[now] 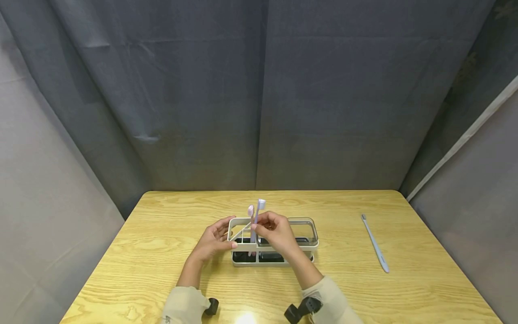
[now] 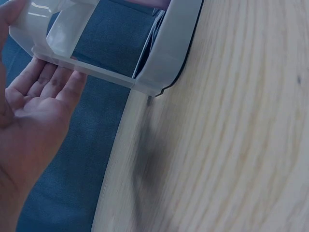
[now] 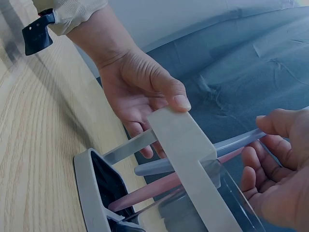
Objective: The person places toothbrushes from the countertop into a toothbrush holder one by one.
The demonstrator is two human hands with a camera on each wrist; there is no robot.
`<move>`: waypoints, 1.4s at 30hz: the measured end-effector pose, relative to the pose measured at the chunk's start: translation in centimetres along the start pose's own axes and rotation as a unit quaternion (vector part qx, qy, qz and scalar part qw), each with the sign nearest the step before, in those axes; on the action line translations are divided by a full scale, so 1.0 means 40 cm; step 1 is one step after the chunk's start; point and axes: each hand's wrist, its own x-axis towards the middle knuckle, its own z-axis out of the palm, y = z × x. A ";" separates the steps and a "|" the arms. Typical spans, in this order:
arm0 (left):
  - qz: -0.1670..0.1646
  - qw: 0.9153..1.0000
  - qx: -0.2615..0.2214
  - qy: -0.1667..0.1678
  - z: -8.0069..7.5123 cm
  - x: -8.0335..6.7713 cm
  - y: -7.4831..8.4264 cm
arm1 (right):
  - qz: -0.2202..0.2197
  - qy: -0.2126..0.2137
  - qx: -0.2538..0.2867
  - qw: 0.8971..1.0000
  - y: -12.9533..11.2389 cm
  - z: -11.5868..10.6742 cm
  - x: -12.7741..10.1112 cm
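Observation:
A white toothbrush holder [image 1: 279, 264] with a dark base stands at the table's middle. My left hand [image 1: 212, 243] grips its left end, thumb on the top rim and fingers behind. Between the thumb and fingers of my right hand [image 1: 279, 231] is a lavender toothbrush [image 3: 236, 143], pinched with its bristles up. Its handle passes down through the top frame, and in the right wrist view its lower end shows above the base. A pink toothbrush [image 3: 145, 191] stands tilted beside it, its lower end at the dark base.
A light blue toothbrush [image 1: 376, 246] lies on the wooden table [image 1: 162, 252] at the right. The holder's right part carries a clear container [image 1: 309, 229]. Grey curtains [image 1: 194, 112] hang behind the table and at both sides.

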 end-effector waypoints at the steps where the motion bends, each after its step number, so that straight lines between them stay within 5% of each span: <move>1: 0.000 1.000 -0.001 0.000 0.000 0.000 0.000 | 0.000 -0.002 -0.004 1.000 0.002 0.001 0.000; 11: 0.008 1.000 0.000 -0.003 0.000 -0.002 -0.001 | 0.000 -0.019 -0.042 0.999 0.008 0.004 -0.002; 19: 0.010 1.000 0.003 0.001 -0.001 0.001 0.000 | -0.016 -0.022 -0.058 0.998 0.090 0.010 0.021; 42: -0.005 1.000 0.008 0.011 0.003 -0.003 0.001 | -0.024 -0.003 -0.167 0.986 0.100 0.027 0.017</move>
